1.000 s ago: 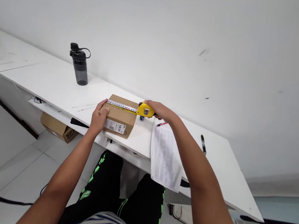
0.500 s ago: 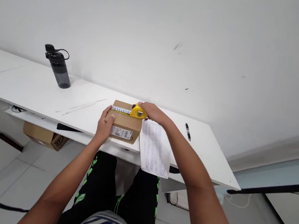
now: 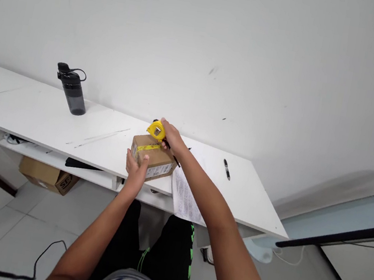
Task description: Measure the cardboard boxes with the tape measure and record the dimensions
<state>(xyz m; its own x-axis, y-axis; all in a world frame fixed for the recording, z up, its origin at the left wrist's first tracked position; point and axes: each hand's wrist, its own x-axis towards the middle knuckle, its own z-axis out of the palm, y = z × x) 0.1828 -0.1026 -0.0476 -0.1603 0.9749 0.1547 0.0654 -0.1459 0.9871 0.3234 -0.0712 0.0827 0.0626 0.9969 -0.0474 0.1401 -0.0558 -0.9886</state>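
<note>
A small brown cardboard box point(image 3: 160, 157) with a strip of yellow tape and a white label is at the desk's front edge, turned at an angle. My left hand point(image 3: 136, 173) grips its left front corner, thumb on the top and fingers along the left side. Just above the far part of the box, my right hand point(image 3: 172, 136) holds a yellow tape measure point(image 3: 156, 130) with a dark strap hanging from it. No blade shows out of the tape measure. A printed sheet of paper point(image 3: 184, 199) lies right of the box, partly under my right forearm, and overhangs the edge.
A black pen point(image 3: 227, 169) lies on the white desk point(image 3: 248, 203) at the right. Farther left stands a dark water bottle point(image 3: 74, 95). Another cardboard box point(image 3: 41, 174) is under the desk, below a shelf. A white wall rises behind.
The blade that lay across the box top is no longer visible. My right hand has moved left and up with the tape measure. The box has turned, and my left hand has shifted on it.
</note>
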